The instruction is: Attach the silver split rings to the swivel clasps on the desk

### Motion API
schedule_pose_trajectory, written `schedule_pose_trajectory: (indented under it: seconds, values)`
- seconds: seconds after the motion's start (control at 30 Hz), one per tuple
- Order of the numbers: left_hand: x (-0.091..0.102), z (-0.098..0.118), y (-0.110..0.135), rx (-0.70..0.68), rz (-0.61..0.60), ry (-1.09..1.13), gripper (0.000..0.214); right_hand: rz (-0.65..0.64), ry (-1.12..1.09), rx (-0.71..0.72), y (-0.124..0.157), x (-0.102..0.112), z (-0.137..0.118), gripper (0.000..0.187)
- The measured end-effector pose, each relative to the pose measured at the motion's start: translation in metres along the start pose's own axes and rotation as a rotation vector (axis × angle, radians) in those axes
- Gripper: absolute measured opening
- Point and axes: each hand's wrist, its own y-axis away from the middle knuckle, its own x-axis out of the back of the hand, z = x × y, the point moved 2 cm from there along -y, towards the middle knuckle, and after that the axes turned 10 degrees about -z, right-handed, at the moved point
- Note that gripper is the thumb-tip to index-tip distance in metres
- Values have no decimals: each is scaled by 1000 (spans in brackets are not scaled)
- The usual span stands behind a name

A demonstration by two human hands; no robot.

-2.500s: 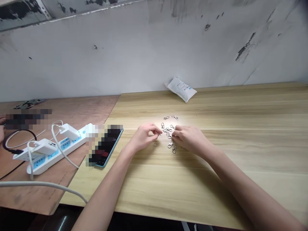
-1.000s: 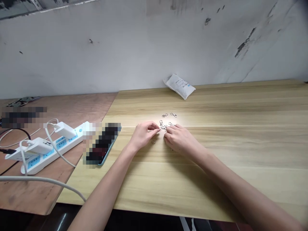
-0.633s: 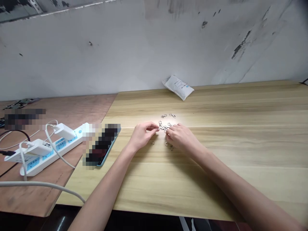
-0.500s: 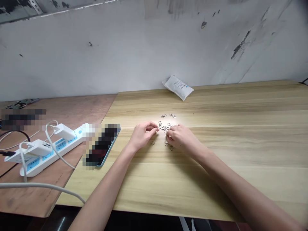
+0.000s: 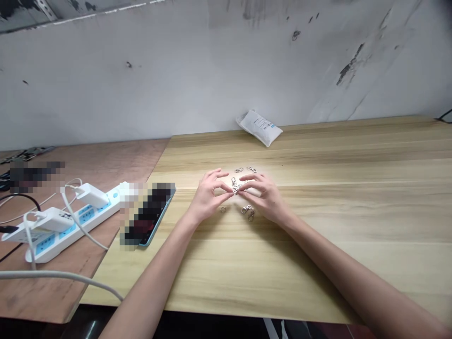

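Several small silver clasps (image 5: 250,168) and rings lie scattered on the light wooden table (image 5: 318,221). My left hand (image 5: 208,195) and my right hand (image 5: 264,194) meet above them, fingertips pinched together on one small metal clasp (image 5: 235,188) held between both hands. A loose ring (image 5: 222,210) lies just below my left hand. Two clasps (image 5: 248,211) lie under my right palm's near edge.
A white plastic packet (image 5: 259,127) lies at the table's back edge by the wall. A phone (image 5: 150,214) rests on the table's left edge. A white power strip (image 5: 60,221) with plugged chargers and cables sits on the darker board to the left.
Both hands have lifted slightly and come together, fingertips now meeting on one clasp. Clasps that my right hand covered earlier now show on the table.
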Motion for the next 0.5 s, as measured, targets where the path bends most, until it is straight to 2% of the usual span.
schedule_pose_trajectory:
  seconds: [0.33,0.5]
  values:
    - [1,-1,1,47,-13,-45,2,103,51,4,2,5,-3,5]
    - [-3,-3,1,49,-39,-79,2,69,64,17,2,3,-1,6]
